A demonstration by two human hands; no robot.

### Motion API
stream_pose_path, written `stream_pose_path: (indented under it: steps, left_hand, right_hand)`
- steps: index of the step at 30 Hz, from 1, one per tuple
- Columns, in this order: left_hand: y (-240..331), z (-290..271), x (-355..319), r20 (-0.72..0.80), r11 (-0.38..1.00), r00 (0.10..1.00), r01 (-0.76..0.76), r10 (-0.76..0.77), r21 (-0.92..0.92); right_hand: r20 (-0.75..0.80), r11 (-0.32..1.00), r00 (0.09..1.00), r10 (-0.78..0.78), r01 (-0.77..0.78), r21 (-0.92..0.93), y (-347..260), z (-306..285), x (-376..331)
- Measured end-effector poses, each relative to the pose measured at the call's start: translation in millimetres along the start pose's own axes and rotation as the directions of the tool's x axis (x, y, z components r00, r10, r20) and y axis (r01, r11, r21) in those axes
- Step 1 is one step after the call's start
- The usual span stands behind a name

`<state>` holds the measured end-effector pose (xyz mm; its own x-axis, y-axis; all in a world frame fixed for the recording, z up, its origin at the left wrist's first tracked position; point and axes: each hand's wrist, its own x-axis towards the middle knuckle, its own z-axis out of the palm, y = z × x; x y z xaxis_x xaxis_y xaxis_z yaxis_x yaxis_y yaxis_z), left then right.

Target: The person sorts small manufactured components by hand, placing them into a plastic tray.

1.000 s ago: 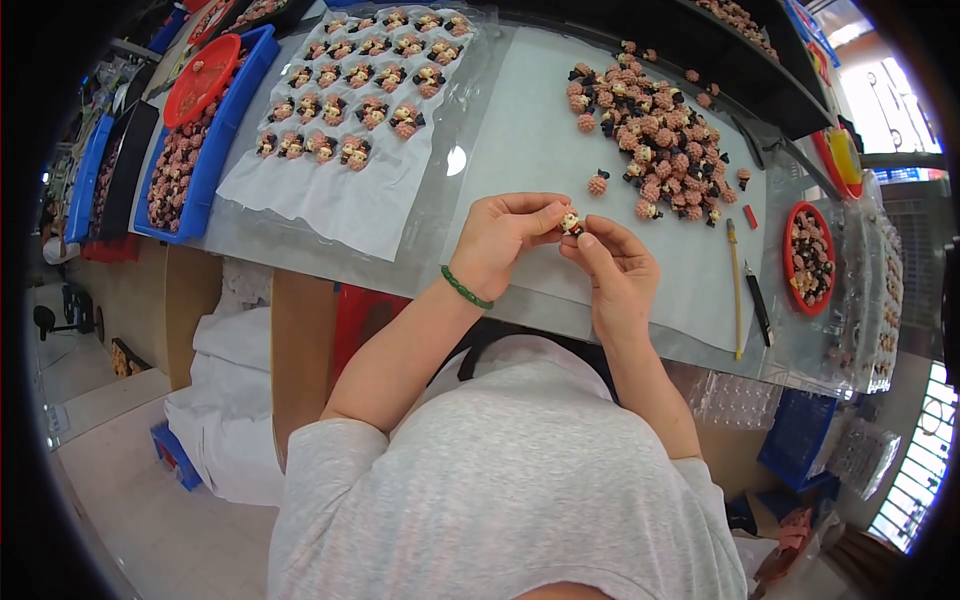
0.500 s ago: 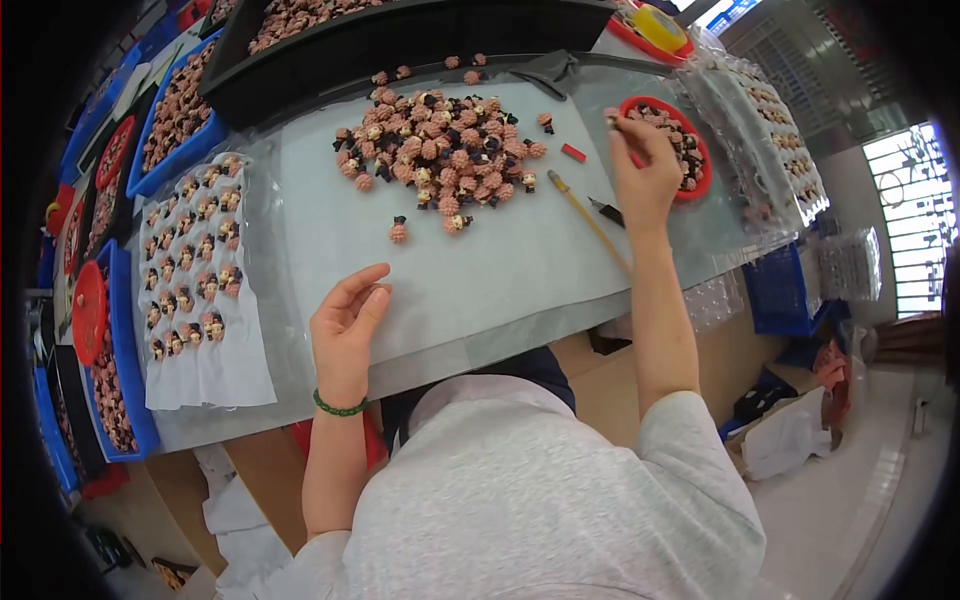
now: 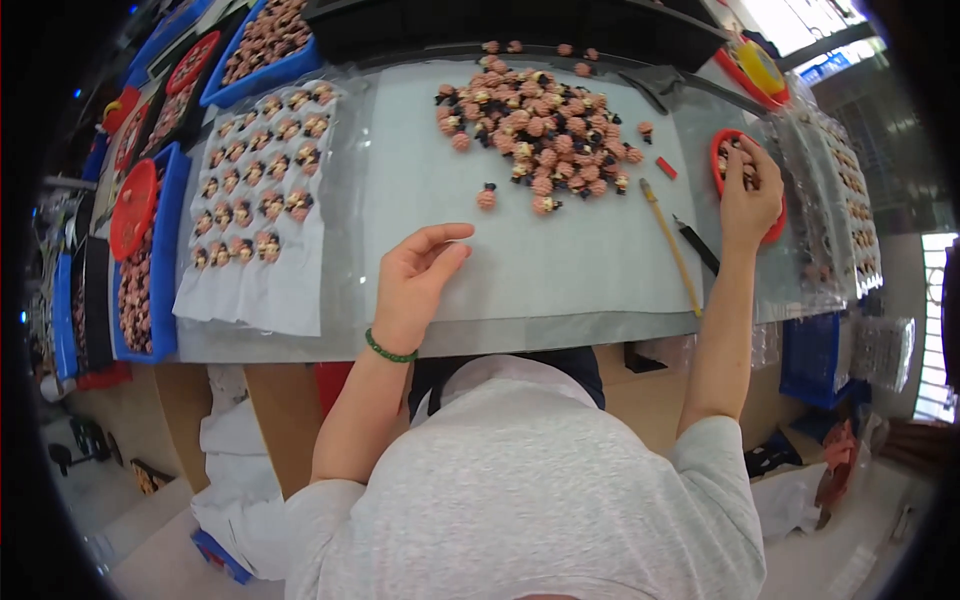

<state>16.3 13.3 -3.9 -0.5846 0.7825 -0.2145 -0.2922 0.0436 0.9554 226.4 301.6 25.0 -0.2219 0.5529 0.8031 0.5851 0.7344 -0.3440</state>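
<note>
Small figurines with pink, ridged round parts and dark parts lie in a loose pile (image 3: 545, 125) on a white sheet (image 3: 420, 130). One stray figurine (image 3: 487, 197) rests in front of the pile. My left hand (image 3: 415, 285) hovers over the sheet near it, thumb and fingers apart and nothing between them. At the right, my right hand (image 3: 755, 195) is above a round red tray (image 3: 722, 150) of figurines, its fingers bent together. Whatever is at those fingertips blends with the figurines behind.
Rows of figurines stand on a white padded sheet (image 3: 285, 260) at left, beside a blue bin (image 3: 165, 240) with a red lid (image 3: 133, 210). Right of the pile lie a wooden-handled brush (image 3: 668, 240), a black craft knife (image 3: 700, 248) and a red piece (image 3: 667, 168). Behind is a black crate (image 3: 520, 30).
My right hand has gone from the tray's left side to above it; the figurine that showed at its fingertips is no longer distinct. My left hand stays open. The whole view has shifted and turned.
</note>
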Motion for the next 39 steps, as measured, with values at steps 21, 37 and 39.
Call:
stream_pose_path:
  steps: [21,37,39]
  left_hand:
    - [-1.7,-22.9,-1.1,0.059,0.976,0.985,-0.152,0.163,-0.156]
    - [-4.9,-8.0,-4.5,0.089,0.851,0.994,0.100,-0.062,-0.516]
    - [-6.7,-8.9,-5.8,0.112,0.811,0.988,0.152,-0.106,-0.565]
  right_hand:
    - [0.973,-0.010,0.189,-0.131,-0.982,0.190,-201.6,27.0,-94.9]
    - [0.361,0.687,0.865,-0.350,-0.025,0.726,-195.3,26.7,-115.9]
    - [0.403,0.656,0.786,-0.468,0.004,0.754,-193.0,26.4,-109.6]
